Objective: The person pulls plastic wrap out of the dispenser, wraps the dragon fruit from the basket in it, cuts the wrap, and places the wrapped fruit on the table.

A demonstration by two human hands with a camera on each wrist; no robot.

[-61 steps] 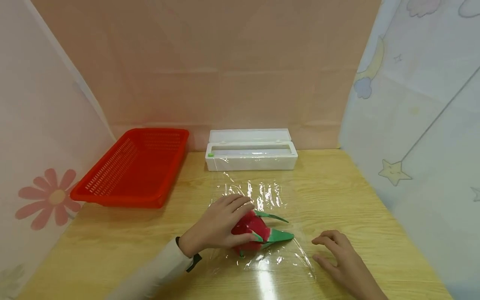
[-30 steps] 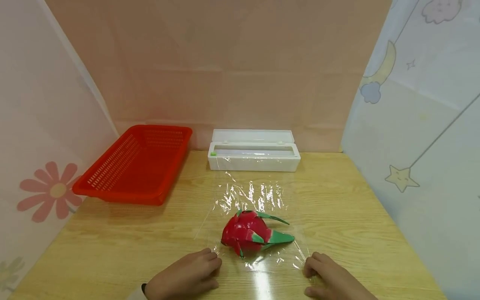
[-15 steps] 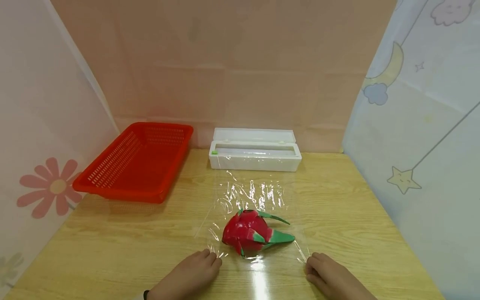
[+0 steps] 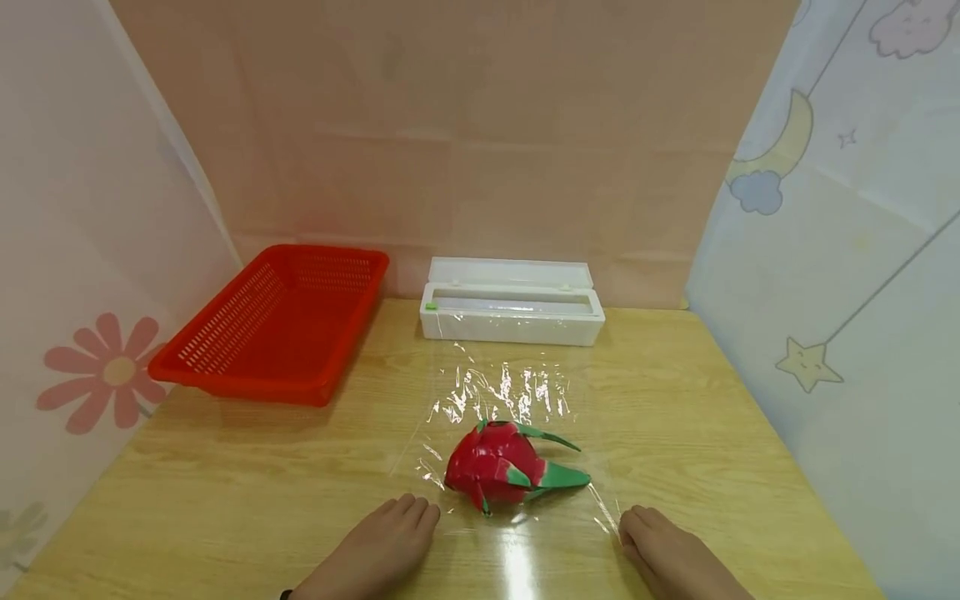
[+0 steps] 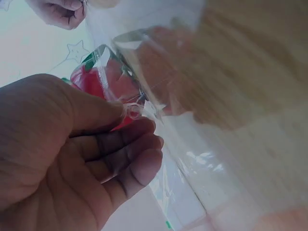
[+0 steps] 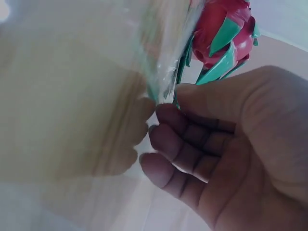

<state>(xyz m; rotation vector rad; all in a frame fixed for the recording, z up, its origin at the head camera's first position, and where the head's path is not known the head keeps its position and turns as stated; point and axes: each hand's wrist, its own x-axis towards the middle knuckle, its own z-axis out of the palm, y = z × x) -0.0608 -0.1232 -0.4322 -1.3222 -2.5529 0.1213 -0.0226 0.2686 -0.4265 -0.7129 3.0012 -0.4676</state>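
Observation:
A red dragon fruit (image 4: pixel 495 465) with green leaf tips lies on a sheet of clear cling film (image 4: pixel 517 392) spread over the table. The film runs forward from a white cling film box (image 4: pixel 513 327) whose lid stands up at the back. My left hand (image 4: pixel 397 533) pinches the film's near left corner between thumb and index finger, seen close in the left wrist view. At the near right corner my right hand (image 4: pixel 667 546) pinches the film; in the right wrist view its thumb (image 6: pixel 202 98) meets the index finger there. Both hands are just in front of the fruit.
A red plastic basket (image 4: pixel 255 386) with slotted sides stands at the back left. A green slider (image 4: pixel 431 307) sits at the left end of the box. Cloth-covered walls close in the wooden table (image 4: pixel 712 433) behind and on both sides.
My left hand has left the dragon fruit and come back to the film's near left corner. My right hand has closed on the near right corner. The fruit stays in place.

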